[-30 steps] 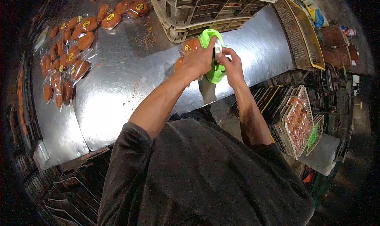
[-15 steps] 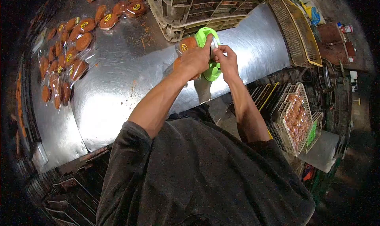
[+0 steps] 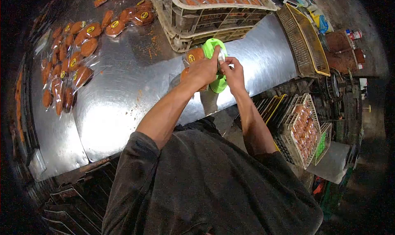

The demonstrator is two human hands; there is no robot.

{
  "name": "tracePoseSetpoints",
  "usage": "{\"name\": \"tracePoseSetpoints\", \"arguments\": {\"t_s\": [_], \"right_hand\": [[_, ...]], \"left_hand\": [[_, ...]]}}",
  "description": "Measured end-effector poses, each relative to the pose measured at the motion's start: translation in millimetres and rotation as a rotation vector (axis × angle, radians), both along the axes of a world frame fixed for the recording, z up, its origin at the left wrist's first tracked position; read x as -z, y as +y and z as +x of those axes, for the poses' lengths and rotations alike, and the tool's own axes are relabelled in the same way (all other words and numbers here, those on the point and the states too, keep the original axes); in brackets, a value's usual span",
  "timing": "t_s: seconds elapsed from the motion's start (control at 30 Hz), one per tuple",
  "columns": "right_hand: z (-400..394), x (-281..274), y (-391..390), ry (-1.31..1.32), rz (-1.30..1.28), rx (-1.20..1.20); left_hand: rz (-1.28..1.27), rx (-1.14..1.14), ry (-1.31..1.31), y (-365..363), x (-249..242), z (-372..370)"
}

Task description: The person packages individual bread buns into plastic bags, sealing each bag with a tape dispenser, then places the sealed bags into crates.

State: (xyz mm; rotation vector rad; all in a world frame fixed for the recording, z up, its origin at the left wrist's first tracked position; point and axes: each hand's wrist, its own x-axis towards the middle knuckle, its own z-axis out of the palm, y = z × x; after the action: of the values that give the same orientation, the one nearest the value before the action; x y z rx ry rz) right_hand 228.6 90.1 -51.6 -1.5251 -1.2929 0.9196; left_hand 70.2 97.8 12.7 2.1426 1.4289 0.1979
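Note:
A lime-green tape dispenser (image 3: 219,86) with a pale roll of tape (image 3: 222,55) stands on the metal table under both hands. My left hand (image 3: 201,72) is closed at its left side, the index finger stretched along the roll; the other fingers are mostly hidden. From the right, my right hand (image 3: 234,74) pinches at the roll's edge, thumb and fingertips together, apparently on the tape. Two brown baked pieces in clear wrap lie just left of the dispenser, the upper wrapped piece (image 3: 195,54) with a yellow-and-black label, the lower one partly under my left hand.
Many wrapped brown pieces (image 3: 88,47) spread over the table's left. Stacked crates (image 3: 230,18) of wrapped pieces stand behind the dispenser. A yellowish crate (image 3: 302,41) borders the table's right end. Below it, a tilted crate (image 3: 306,134) holds more pieces. Crumbs (image 3: 152,47) dot the metal table (image 3: 111,107).
The view has tilted slightly, so the dispenser, hands and crates sit lower in the picture. Both hands stay at the roll in nearly the same pose.

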Motion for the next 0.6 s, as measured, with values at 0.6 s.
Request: {"name": "tracePoseSetpoints", "arguments": {"t_s": [0.6], "right_hand": [[23.3,-52.1,33.2,-0.999,0.819,-0.559]], "left_hand": [[0.062,0.074,-0.015,43.2,31.3,-8.9]]}}
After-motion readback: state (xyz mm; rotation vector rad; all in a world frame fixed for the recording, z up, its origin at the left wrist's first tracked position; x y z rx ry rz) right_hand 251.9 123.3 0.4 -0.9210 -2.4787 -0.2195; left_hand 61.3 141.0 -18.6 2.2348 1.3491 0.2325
